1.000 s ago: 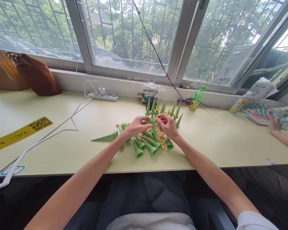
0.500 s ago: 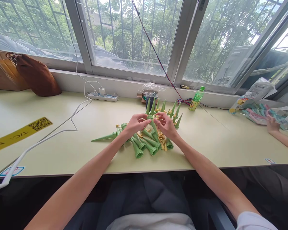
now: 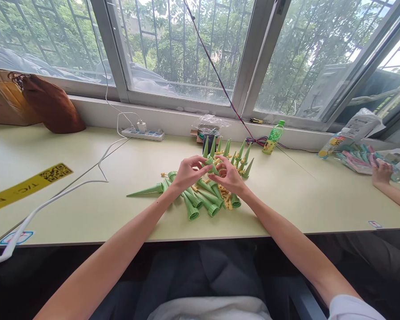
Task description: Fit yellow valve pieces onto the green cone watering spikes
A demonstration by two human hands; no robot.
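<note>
Between my hands is a green plastic watering spike (image 3: 213,166), held tilted above the pile. The fingers of my left hand (image 3: 190,172) close on it from the left, while my right hand (image 3: 230,176) grips it from the right; part of the spike is hidden by the fingers. Below them lie several loose green spikes (image 3: 206,202) with hollow threaded ends, and small yellow valve pieces (image 3: 226,194) are scattered among these. Just behind my hands, several spikes stand point up (image 3: 240,152), some with yellow pieces at their bases.
A green-capped drink bottle (image 3: 274,138) stands near the windowsill. At the back are a power strip (image 3: 145,134) and a small box with clear plastic (image 3: 208,129). A white cable (image 3: 102,166) crosses the left side. Another person's hand (image 3: 382,172) touches bagged items at right.
The spike in my hands has turned; its long tapered part no longer hangs down toward the pile. My right fingers have shifted lower around it. The other person's hand has moved slightly.
</note>
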